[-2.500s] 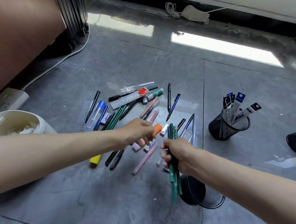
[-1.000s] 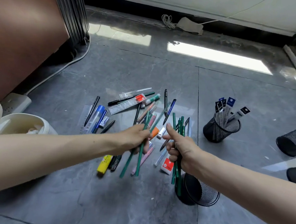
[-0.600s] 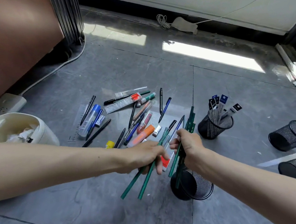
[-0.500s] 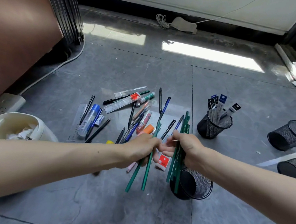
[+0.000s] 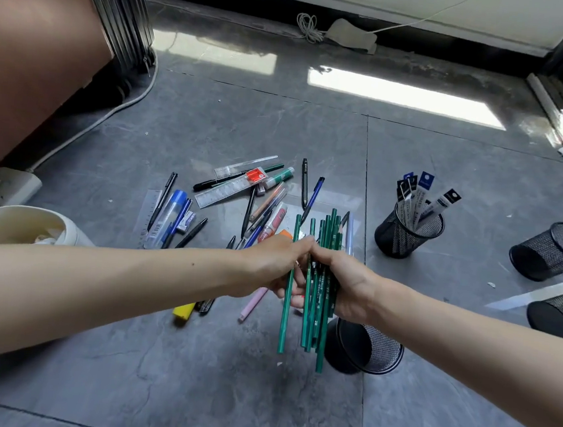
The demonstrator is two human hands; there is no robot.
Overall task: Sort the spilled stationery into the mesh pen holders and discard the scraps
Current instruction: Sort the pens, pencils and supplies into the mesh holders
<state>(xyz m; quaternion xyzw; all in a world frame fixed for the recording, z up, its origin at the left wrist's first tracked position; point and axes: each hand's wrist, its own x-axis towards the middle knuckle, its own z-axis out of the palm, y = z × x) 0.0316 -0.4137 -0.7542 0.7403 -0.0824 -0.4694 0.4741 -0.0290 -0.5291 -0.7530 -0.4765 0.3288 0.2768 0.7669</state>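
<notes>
My right hand [image 5: 349, 283] grips a bundle of several green pencils [image 5: 319, 316], held upright above the floor. My left hand [image 5: 273, 264] meets it from the left and pinches one or two green pencils [image 5: 284, 320] against the bundle. Just below and right of the hands stands an empty black mesh pen holder [image 5: 368, 350]. A second mesh holder [image 5: 409, 230] farther right holds packaged refills. Pens, rulers, markers and erasers [image 5: 240, 202] lie spilled on the grey tile floor beyond the hands.
A cream waste bin [image 5: 21, 226] with paper scraps sits at the left, a power strip [image 5: 8, 183] behind it. Two more mesh holders [image 5: 555, 250] lie at the right edge beside a clear ruler [image 5: 537, 294]. A brown cabinet [image 5: 32, 34] fills the upper left.
My left hand picked green pencils off the pile and carried them right, bringing them against the bundle in my right hand. The two hands now touch.
</notes>
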